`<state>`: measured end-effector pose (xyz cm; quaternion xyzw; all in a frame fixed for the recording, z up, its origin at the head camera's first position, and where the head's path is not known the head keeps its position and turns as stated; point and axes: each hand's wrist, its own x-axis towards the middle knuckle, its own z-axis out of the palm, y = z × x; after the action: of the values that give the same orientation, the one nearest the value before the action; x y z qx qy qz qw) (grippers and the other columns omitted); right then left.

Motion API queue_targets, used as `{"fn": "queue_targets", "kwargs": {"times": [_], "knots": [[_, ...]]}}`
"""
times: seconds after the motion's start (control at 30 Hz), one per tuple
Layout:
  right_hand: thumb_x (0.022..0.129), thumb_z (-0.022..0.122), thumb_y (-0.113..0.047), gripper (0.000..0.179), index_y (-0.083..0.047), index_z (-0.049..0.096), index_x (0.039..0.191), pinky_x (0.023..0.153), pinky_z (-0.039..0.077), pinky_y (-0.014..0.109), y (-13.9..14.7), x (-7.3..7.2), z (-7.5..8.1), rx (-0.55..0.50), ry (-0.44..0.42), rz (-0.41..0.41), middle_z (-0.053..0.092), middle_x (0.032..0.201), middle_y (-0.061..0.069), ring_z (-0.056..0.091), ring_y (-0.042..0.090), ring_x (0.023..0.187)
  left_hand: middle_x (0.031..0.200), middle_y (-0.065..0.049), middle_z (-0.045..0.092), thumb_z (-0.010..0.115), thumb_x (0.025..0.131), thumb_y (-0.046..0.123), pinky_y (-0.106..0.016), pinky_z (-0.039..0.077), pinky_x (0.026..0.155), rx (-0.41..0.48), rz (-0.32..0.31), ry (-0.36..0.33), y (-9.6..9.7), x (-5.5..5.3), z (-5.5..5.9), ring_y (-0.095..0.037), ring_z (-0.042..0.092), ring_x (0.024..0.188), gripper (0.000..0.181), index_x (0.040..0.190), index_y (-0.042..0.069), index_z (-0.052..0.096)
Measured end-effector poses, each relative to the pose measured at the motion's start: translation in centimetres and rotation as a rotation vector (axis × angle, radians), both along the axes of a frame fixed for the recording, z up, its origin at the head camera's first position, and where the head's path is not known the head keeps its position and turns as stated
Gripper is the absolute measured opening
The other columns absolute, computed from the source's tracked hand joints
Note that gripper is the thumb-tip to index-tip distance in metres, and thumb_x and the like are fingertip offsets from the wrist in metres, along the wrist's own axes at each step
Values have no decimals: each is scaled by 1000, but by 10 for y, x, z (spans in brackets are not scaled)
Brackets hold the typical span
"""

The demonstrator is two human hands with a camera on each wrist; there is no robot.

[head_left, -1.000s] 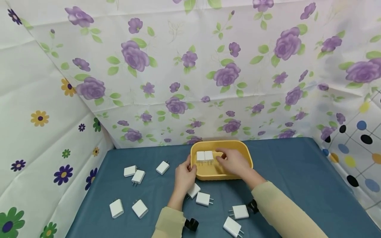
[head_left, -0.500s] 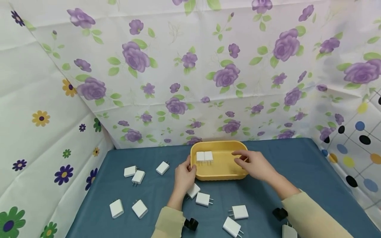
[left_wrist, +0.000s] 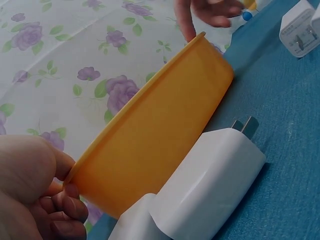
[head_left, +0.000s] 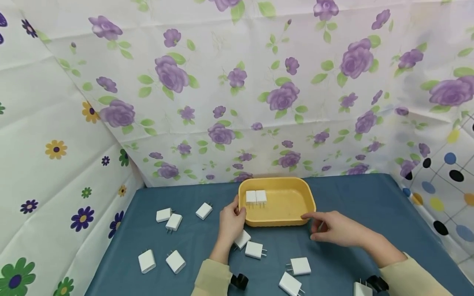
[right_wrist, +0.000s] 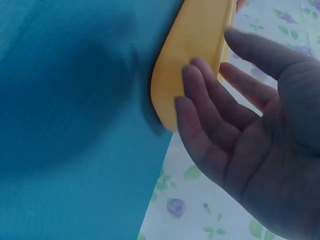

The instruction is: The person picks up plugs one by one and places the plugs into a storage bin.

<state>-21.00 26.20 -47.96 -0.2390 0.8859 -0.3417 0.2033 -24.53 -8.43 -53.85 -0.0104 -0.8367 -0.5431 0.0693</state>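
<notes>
A yellow plastic tray [head_left: 290, 199] stands near the back of the table in the head view. Two white charger plugs [head_left: 250, 197] sit side by side at its left end, prongs towards the front. My left hand [head_left: 230, 222] pinches the tray's left rim between thumb and fingers, as the left wrist view also shows. At the front right corner is my right hand [head_left: 335, 228], fingers loosely bent with nothing in them. Its index fingertip lies at the rim; I cannot tell whether it touches. In the right wrist view, the right palm [right_wrist: 255, 150] faces the camera.
Several chargers lie left on the blue tablecloth, including one charger [head_left: 147, 261]. Another charger [head_left: 254, 250] lies in front of the tray, beside one partly behind the left hand. More chargers [head_left: 300, 266] lie at the front right. A flowered sheet [head_left: 222, 102] hangs behind.
My right hand has come out of the tray, moving right and towards the front to the tray's corner. The left hand keeps its hold. A charger at the lower right has come into view.
</notes>
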Motion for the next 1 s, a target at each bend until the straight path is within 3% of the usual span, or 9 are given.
{"fn": "queue_targets", "kwargs": {"times": [0.2,0.57,0.8,1.0], "knots": [[99,79,-28,74,-9,46,162,77,58,35,11,8,2,35,1,-40,69,119,7,71,18,97,67,0,46,65,103,4,-25,29,53,1,12,-3,0,0,2,-14,40,57,52,152,-7,53],[99,79,-25,48,-5,65,141,74,58,30,40,24,-9,37,35,-89,71,115,5,68,7,90,65,0,45,64,104,5,-25,29,52,-6,-6,2,-1,-2,0,-13,39,55,52,153,-6,53],[100,76,-16,19,-17,78,119,74,58,30,61,34,-18,31,102,-16,75,110,-3,68,5,93,66,0,45,64,104,5,-25,29,53,4,1,0,1,-2,0,-14,39,56,52,153,-6,53],[99,69,3,32,-22,80,116,72,58,30,76,45,-26,-47,69,101,74,112,-8,71,12,98,67,0,45,64,105,6,-25,29,54,-5,9,-13,0,0,0,-14,41,58,51,153,-5,53]]}}
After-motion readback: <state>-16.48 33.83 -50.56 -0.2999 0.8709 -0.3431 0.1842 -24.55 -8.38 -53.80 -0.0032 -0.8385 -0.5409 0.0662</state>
